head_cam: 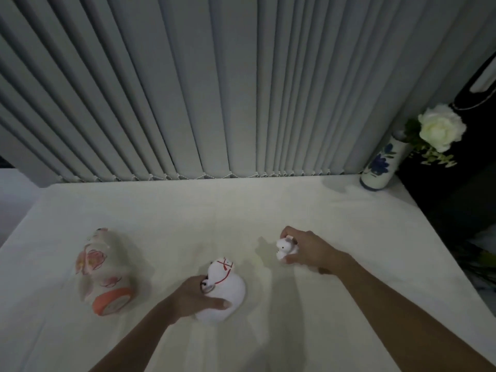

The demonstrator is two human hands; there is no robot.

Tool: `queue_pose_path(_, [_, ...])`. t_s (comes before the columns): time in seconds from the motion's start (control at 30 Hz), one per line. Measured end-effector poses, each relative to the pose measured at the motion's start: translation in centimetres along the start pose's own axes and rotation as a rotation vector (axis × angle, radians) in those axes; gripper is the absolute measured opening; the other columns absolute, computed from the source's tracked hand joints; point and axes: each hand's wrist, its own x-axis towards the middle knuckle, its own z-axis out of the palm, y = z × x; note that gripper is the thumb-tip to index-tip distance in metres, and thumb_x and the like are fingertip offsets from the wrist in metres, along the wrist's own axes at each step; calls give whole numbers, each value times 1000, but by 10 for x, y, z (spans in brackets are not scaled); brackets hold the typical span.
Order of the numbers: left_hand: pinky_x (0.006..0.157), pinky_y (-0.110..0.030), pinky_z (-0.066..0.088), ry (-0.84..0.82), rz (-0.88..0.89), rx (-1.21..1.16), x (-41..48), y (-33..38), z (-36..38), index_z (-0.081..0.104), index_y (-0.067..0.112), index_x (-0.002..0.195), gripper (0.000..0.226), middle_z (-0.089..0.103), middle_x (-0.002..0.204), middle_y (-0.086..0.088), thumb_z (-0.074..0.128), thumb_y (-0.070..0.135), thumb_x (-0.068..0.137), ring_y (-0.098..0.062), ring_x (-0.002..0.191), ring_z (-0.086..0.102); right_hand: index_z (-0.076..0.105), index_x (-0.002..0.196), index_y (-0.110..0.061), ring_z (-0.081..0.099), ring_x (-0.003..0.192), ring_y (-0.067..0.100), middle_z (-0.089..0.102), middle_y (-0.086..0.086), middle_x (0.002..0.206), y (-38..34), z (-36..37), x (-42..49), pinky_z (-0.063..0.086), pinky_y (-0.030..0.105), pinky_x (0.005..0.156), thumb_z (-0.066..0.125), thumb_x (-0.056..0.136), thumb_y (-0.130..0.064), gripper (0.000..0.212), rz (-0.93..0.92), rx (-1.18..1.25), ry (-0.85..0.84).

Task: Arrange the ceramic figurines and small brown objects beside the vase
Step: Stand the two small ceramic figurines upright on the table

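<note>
- Left hand (200, 296) closed around a white figurine with red lines (224, 289), thumb across its near lower side, fingers on its left flank.
- Lying on its side on the white-covered table (322, 210), near the front centre.
- Right hand (306, 251) pinched on a small white figurine (285, 247), fingertips over the top and thumb below; lifted or resting on the cloth, cannot tell.
- Set to the right of the red-lined figurine, apart from it.
- Further left, untouched, a larger pale figurine with pink flowers and an orange base (103, 272), tipped over with the base toward the camera.
- At the far right corner of the table, upright against the grey pleated curtain (188, 89), a white vase with blue flowers (381, 165) holding a white rose (440, 127).
- All three figurines well apart from the vase.
- Small brown objects: a dark speck at the left fingertips, too small to make out.
</note>
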Motion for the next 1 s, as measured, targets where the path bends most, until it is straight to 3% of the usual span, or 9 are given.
queue_pose_path(0.1, [55, -3, 41, 103, 137, 180, 16, 33, 11, 62, 36, 72, 39, 66, 68, 20, 92, 38, 47, 4, 66, 61, 47, 86, -31, 51, 62, 8, 56, -18, 68, 10, -3, -6, 35, 5, 40, 68, 67, -28, 28, -8, -103, -11])
queue_pose_path(0.2, [67, -20, 38, 179, 286, 414, 29, 63, 23, 59, 28, 99, 61, 61, 92, 13, 88, 43, 48, -13, 89, 62, 46, 96, -25, 52, 71, 22, 58, -18, 70, 18, 0, -7, 37, 20, 54, 65, 71, -23, 31, -65, -256, -51])
queue_pose_path(0.3, [62, -18, 29, 179, 442, 583, 40, 75, 31, 55, 23, 101, 60, 48, 84, 20, 83, 45, 52, -13, 93, 58, 46, 115, -18, 59, 87, 28, 66, 7, 98, 22, 2, -4, 34, 27, 67, 65, 76, -19, 43, -82, -366, -81])
queue_pose_path(0.37, [61, -18, 28, 188, 503, 636, 47, 78, 35, 54, 21, 99, 57, 54, 92, 13, 81, 43, 54, -14, 94, 57, 49, 118, -16, 60, 94, 28, 66, 9, 106, 22, 3, -3, 39, 31, 73, 63, 78, -17, 42, -94, -392, -83])
queue_pose_path(0.47, [66, -25, 36, 194, 533, 696, 56, 76, 37, 55, 17, 102, 58, 60, 102, 1, 80, 41, 56, -19, 95, 58, 53, 111, -14, 60, 98, 29, 66, 9, 107, 22, 5, 0, 43, 33, 80, 60, 80, -16, 32, -103, -416, -84])
queue_pose_path(0.67, [79, -28, 39, 183, 578, 758, 67, 71, 33, 58, 17, 111, 61, 64, 104, 0, 78, 39, 58, -24, 94, 60, 52, 111, -14, 59, 98, 30, 65, 9, 110, 25, 12, 7, 44, 37, 84, 57, 82, -15, 30, -91, -428, -115])
queue_pose_path(0.87, [88, -27, 36, 164, 578, 788, 72, 68, 32, 55, 20, 120, 64, 62, 112, 3, 75, 41, 63, -21, 101, 58, 53, 113, -13, 59, 99, 29, 66, 10, 111, 28, 15, 9, 44, 34, 81, 58, 79, -12, 34, -66, -451, -109])
queue_pose_path(1.0, [88, -20, 28, 171, 584, 779, 72, 67, 33, 54, 22, 121, 63, 61, 114, 6, 73, 42, 63, -17, 103, 58, 49, 121, -15, 56, 106, 28, 62, 7, 120, 29, 18, 9, 34, 27, 73, 57, 81, -13, 41, -51, -454, -104])
